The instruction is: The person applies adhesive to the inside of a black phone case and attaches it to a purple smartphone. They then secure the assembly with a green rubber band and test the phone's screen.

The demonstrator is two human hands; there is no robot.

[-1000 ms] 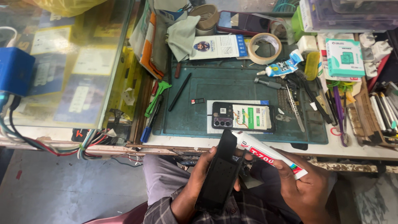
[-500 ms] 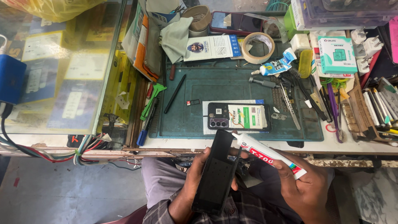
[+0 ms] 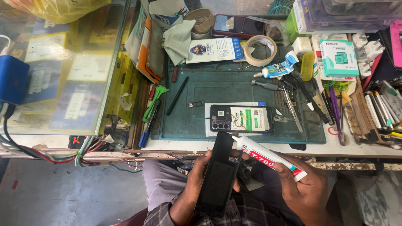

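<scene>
The left hand (image 3: pixel 197 184) grips a flat black rectangular phone panel (image 3: pixel 217 175), fingers wrapped round its left edge and thumb side, holding it tilted over the lap, just below the front edge of the bench. The right hand (image 3: pixel 305 192) is closed round a white glue tube with red and black print (image 3: pixel 268 158) — its nozzle end touches the panel's upper right edge.

On the bench, a dark green rubber work mat (image 3: pixel 217 90) carries a black phone lying back-up with a white and green sticker (image 3: pixel 240 119) on it, resting on a white sheet directly above the hands. A thin black stylus (image 3: pixel 177 95) lies at a slant on the mat's left part. A roll of beige masking tape (image 3: pixel 260 50) sits at the mat's top edge — beside it a small white and blue tube (image 3: pixel 274 70). Metal tweezers (image 3: pixel 291 108) lie right of the phone. A grey cloth (image 3: pixel 178 39) rests at upper left of the mat.
</scene>
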